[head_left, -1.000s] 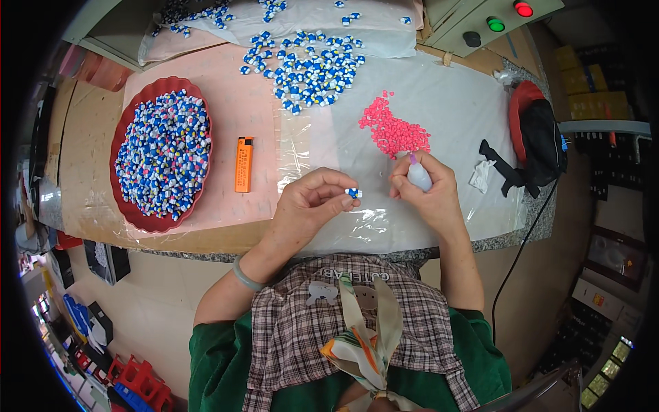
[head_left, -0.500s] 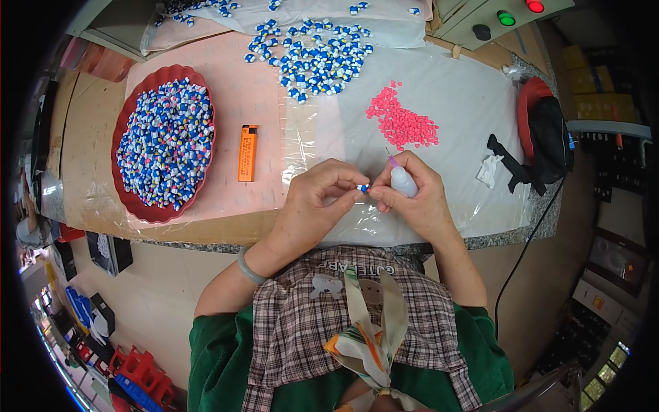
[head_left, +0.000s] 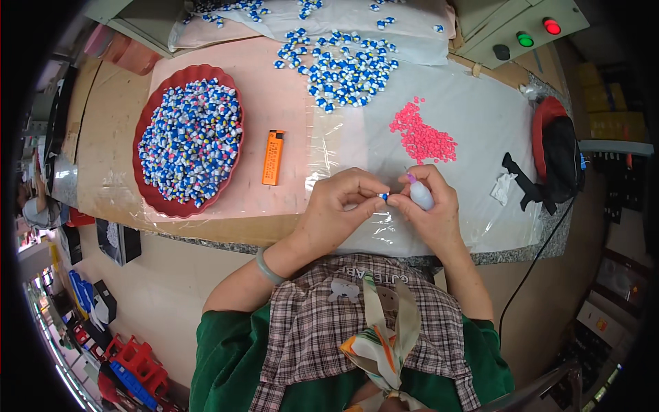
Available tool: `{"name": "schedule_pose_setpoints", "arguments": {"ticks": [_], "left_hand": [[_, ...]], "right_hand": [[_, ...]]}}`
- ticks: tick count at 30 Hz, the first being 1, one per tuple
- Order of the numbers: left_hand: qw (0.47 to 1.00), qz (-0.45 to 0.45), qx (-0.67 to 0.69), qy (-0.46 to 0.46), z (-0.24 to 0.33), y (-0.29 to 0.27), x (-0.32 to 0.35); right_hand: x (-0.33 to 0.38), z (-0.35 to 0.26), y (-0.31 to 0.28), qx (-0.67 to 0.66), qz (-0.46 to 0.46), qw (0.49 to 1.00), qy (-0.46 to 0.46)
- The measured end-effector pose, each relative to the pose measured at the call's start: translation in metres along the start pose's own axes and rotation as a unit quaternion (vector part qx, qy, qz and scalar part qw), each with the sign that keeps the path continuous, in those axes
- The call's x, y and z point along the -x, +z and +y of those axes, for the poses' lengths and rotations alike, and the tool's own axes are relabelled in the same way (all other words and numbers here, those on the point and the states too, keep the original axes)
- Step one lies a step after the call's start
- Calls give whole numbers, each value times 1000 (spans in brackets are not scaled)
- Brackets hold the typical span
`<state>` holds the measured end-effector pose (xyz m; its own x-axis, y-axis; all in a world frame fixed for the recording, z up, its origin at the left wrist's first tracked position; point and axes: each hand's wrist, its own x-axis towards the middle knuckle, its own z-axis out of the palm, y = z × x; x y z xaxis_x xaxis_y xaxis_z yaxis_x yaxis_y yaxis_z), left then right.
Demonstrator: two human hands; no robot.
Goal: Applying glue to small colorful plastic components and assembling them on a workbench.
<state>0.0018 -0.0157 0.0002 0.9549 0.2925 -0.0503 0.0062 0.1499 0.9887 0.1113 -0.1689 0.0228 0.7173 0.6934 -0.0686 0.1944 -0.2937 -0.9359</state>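
Between thumb and forefinger, my left hand (head_left: 341, 206) pinches a tiny blue-and-white figure (head_left: 383, 196). My right hand (head_left: 435, 213) is closed round a small translucent glue bottle (head_left: 421, 196) with a purple needle tip pointing up and away from me. The right fingertips touch or nearly touch the figure; which one I cannot tell. Beyond the right hand lies a patch of small pink pieces (head_left: 421, 132). Farther back, many loose blue-and-white figures (head_left: 350, 69) are spread over the covered table.
A red scalloped tray (head_left: 141, 182) heaped with small figures stands at the left. An orange lighter (head_left: 272, 158) lies beside it. To the right are a crumpled white tissue (head_left: 504, 188), a black strap (head_left: 522, 180) and a black bag (head_left: 561, 147). A control box (head_left: 528, 41) with lit buttons stands at the back right.
The whole view has shifted, so everything appears farther right and mostly lower. Both hands keep their grips and stay close together. The red spot seen on the figure's right end no longer shows.
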Motion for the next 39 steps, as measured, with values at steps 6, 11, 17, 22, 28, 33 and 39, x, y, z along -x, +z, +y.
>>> {"name": "schedule_pose_setpoints", "arguments": {"ticks": [6, 11, 17, 22, 28, 33, 39], "left_hand": [[990, 18, 112, -84, 10, -35, -21], [954, 121, -272, 37, 20, -64, -57], [835, 122, -515, 152, 12, -68, -76], [826, 131, -517, 184, 14, -68, -74], [977, -21, 175, -117, 24, -55, -44], [946, -50, 281, -156, 24, -33, -29], [929, -36, 311, -198, 25, -27, -22]], "right_hand": [[-2, 1, 0, -106, 26, 994, 26], [0, 11, -3, -68, 14, 998, 11], [3, 11, -6, -22, -2, 1000, -7], [2, 14, -12, -29, 7, 1000, 2], [0, 8, -18, -183, -3, 982, 47], [-2, -4, -17, -266, -9, 963, 43], [-3, 3, -21, -196, 8, 981, 6]]}}
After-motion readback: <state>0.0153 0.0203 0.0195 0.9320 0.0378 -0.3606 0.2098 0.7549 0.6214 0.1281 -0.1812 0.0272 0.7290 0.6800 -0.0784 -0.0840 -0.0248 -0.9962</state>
